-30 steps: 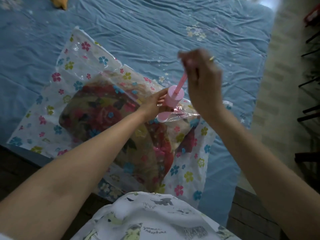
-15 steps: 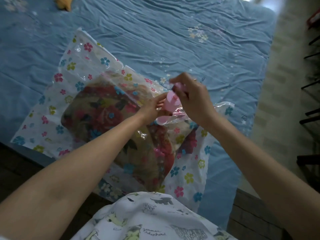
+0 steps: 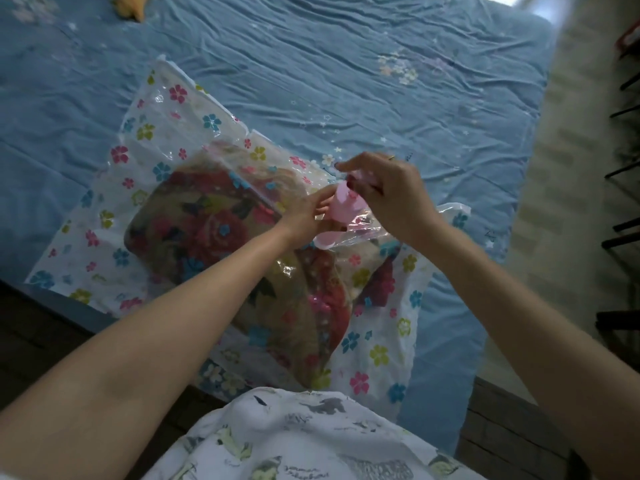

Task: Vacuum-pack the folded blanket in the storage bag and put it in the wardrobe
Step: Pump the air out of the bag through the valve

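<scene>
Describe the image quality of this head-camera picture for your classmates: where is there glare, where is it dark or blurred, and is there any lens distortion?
Head view: glare glints off the clear plastic of the storage bag beside the pink pump; the far right corner is overexposed and smeared; the near floor and right edge are dim; wide-angle distortion stretches the forearms; the folded blanket is fairly sharp.

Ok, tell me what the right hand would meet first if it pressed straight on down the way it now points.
The right hand grips the handle atop the small pink plastic hand pump. Straight down it would meet the pump's barrel top, apparently almost touching already; depth is unclear. The left hand holds that barrel on the flower-printed clear plastic storage bag.
</scene>
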